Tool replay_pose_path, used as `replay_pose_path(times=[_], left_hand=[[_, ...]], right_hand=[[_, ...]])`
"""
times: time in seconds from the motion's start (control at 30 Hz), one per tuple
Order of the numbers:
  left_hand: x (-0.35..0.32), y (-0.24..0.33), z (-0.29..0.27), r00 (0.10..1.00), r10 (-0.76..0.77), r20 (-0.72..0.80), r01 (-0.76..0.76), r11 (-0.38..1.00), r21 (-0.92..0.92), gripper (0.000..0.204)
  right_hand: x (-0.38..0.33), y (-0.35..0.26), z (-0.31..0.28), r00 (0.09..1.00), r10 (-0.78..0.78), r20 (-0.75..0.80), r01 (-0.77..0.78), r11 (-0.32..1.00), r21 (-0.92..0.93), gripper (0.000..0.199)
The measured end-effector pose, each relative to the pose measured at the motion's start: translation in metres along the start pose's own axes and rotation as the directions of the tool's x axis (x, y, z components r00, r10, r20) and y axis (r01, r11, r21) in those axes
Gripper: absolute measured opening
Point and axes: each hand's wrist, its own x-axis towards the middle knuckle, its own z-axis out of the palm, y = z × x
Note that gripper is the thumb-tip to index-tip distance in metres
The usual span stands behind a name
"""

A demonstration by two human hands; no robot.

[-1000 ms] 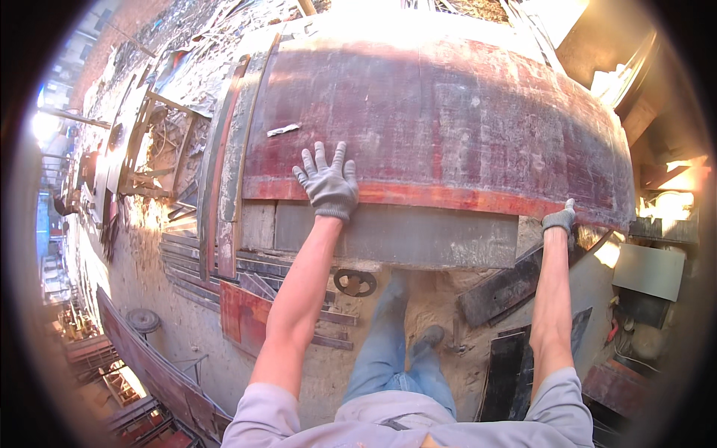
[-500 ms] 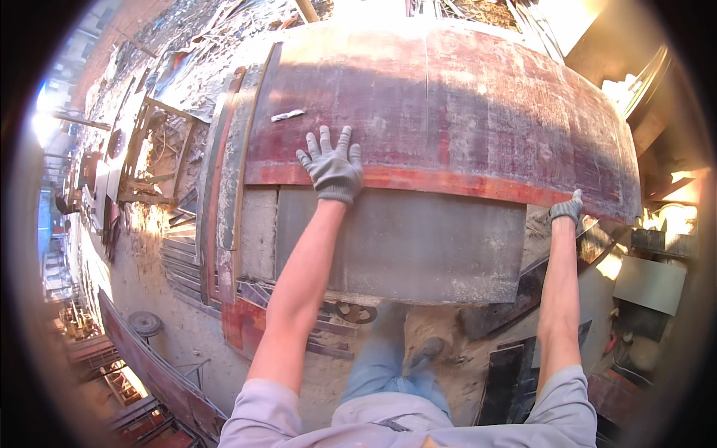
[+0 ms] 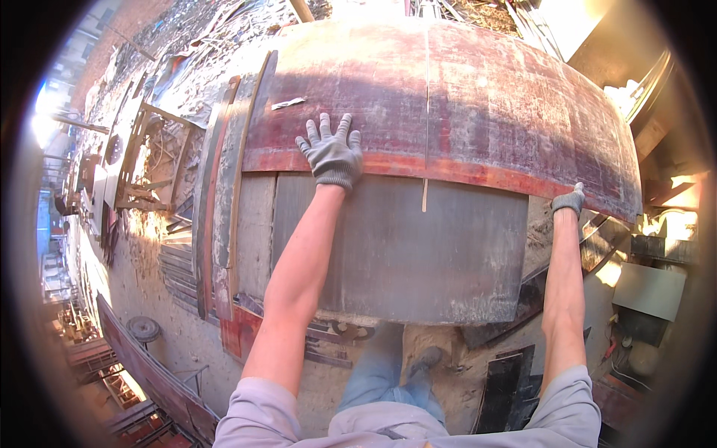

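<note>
A wide, worn reddish board (image 3: 508, 112) lies across the work surface. My left hand (image 3: 334, 157), in a grey knit glove, presses flat on its near left part with fingers spread. At the near right edge my gloved right hand (image 3: 569, 200) grips the same board, thumb on top; the other fingers are mostly hidden. Beneath the near edge a dark grey sheet (image 3: 418, 254) sticks out toward me. A thin pale line (image 3: 426, 149) runs across the reddish board and onto the grey sheet. Just beyond my left hand lies a small white scrap (image 3: 288, 103).
Long narrow strips (image 3: 222, 172) stand along the board's left side. A curved panel (image 3: 149, 366) and a small wheel (image 3: 145, 328) are at lower left. Dark offcuts (image 3: 508, 388) lie right of my feet. At right sits a pale panel (image 3: 650, 290).
The reddish board's near edge has shifted slightly away from me, with both hands on it. More of the grey sheet shows, and the pale line is now longer and clearer.
</note>
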Motion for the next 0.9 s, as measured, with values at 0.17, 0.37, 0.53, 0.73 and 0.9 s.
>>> replay_pose_path(times=[0.17, 0.37, 0.53, 0.73, 0.9], left_hand=[[0.001, 0.000, 0.002, 1.000, -0.013, 0.018, 0.014, 0.999, -0.034, 0.052], [0.005, 0.004, -0.001, 1.000, -0.013, 0.006, 0.013, 1.000, -0.015, 0.051], [0.000, -0.002, 0.001, 0.995, 0.055, -0.078, -0.056, 0.998, -0.015, 0.051], [-0.005, -0.037, 0.013, 0.997, -0.002, -0.081, 0.005, 0.999, 0.037, 0.056], [0.004, -0.026, 0.019, 0.969, -0.140, -0.202, 0.163, 0.982, 0.100, 0.064]], right_hand=[[-0.005, 0.001, 0.008, 0.996, -0.064, -0.061, 0.055, 0.989, -0.138, 0.066], [0.006, -0.028, -0.006, 0.999, -0.051, -0.004, 0.051, 0.998, 0.027, 0.048], [0.000, -0.055, -0.105, 0.995, 0.085, 0.053, -0.094, 0.975, 0.199, 0.029], [-0.043, -0.087, -0.290, 0.929, 0.352, -0.113, -0.321, 0.920, 0.226, 0.033], [-0.090, -0.069, -0.375, 0.793, 0.446, -0.414, -0.334, 0.888, 0.317, 0.031]])
